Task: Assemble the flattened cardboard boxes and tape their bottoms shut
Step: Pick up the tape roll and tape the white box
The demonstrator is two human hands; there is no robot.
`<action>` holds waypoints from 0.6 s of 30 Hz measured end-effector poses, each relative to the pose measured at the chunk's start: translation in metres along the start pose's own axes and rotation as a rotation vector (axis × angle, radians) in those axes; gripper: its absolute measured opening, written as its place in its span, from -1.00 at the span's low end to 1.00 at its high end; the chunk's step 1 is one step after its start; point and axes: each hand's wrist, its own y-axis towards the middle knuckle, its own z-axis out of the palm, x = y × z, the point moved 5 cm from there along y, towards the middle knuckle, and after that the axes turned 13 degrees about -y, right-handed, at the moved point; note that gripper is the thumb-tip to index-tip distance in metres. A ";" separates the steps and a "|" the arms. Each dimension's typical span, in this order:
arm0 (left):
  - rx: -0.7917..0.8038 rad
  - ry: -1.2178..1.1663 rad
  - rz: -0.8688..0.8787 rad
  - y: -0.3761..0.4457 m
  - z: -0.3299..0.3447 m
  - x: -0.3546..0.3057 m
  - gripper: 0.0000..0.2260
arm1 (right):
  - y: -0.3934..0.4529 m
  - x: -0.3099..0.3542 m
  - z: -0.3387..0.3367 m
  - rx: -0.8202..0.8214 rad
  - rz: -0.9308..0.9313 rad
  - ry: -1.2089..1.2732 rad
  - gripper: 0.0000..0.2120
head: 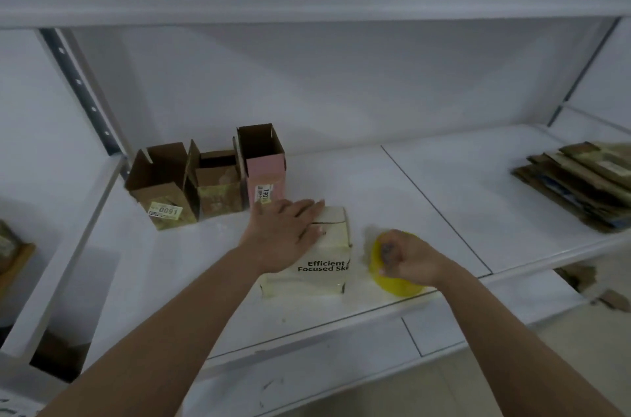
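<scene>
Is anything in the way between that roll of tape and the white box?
Nothing visible. The right hand grips the yellow tape roll beside the white box; only bare shelf lies between. The left hand presses the box top.

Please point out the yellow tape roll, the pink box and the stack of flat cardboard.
yellow tape roll (397, 283): head view, lower front rim.
pink box (265, 174): head view, front face.
stack of flat cardboard (577, 186): head view, top sheets.

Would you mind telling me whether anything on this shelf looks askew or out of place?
Nothing serious. The flat cardboard stack at the right is fanned out unevenly, with its near edge overhanging the shelf. The three open boxes stand upright, and the white box under the left hand sits square.
</scene>
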 end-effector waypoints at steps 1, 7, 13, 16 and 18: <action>-0.003 0.000 0.000 0.000 0.001 0.000 -0.44 | -0.001 -0.002 0.009 0.066 -0.001 -0.046 -0.39; -0.020 -0.027 -0.009 -0.004 -0.002 -0.003 -0.50 | 0.003 -0.020 0.032 -0.065 0.035 -0.397 -0.35; 0.048 -0.117 -0.074 0.000 -0.002 0.000 -0.36 | -0.018 0.000 -0.042 -0.428 -0.026 0.409 -0.59; 0.053 -0.187 -0.100 -0.003 -0.004 -0.001 -0.17 | -0.029 0.037 -0.075 -0.386 -0.171 0.563 -0.66; 0.048 -0.227 -0.110 -0.006 -0.006 -0.001 -0.08 | -0.039 0.069 -0.087 -0.341 -0.278 0.570 -0.70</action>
